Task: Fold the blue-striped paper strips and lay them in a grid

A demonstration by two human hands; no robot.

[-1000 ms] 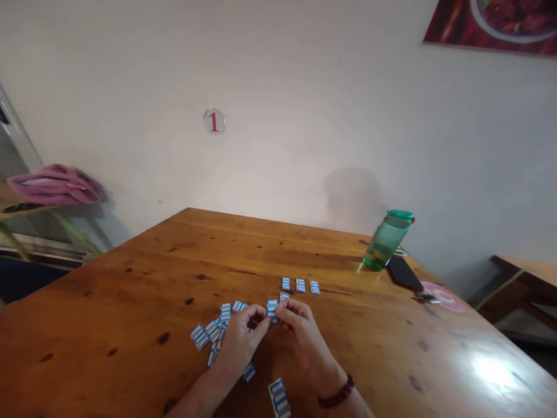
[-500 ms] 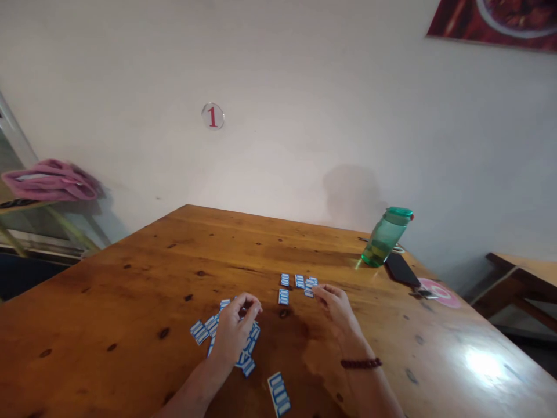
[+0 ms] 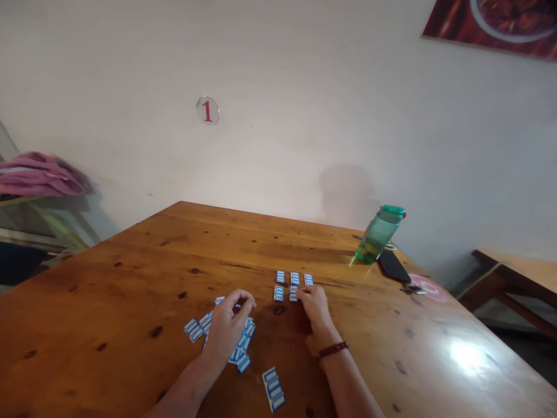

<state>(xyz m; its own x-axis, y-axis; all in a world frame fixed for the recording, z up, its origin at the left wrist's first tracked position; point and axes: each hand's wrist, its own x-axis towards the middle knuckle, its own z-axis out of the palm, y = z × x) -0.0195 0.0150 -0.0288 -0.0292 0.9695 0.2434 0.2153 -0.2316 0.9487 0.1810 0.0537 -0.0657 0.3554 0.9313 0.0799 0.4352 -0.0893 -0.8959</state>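
My right hand (image 3: 317, 307) pinches the edge of a small blue-and-white card (image 3: 293, 293) at the table's middle. That card lies beside another card (image 3: 278, 294), below a row of three more: a left one (image 3: 280, 277), a middle one (image 3: 295, 278) and a right one (image 3: 308, 280). Over a loose pile of similar cards (image 3: 244, 342) hovers my left hand (image 3: 227, 325), its thumb and fingers curled together. Whatever it may hold is hidden. A larger-looking card (image 3: 274, 389) lies apart, nearer to me.
On the right of the wooden table (image 3: 130, 278) stand a green bottle (image 3: 379, 235) and a dark phone (image 3: 394, 266). Keys (image 3: 413, 288) rest on a pink round disc (image 3: 430, 288). A wall (image 3: 270, 145) rises behind the table.
My right hand has moved left with its card, from the row's right end to the spot beside the lower card. My left hand stays over the pile. The view has shifted slightly.
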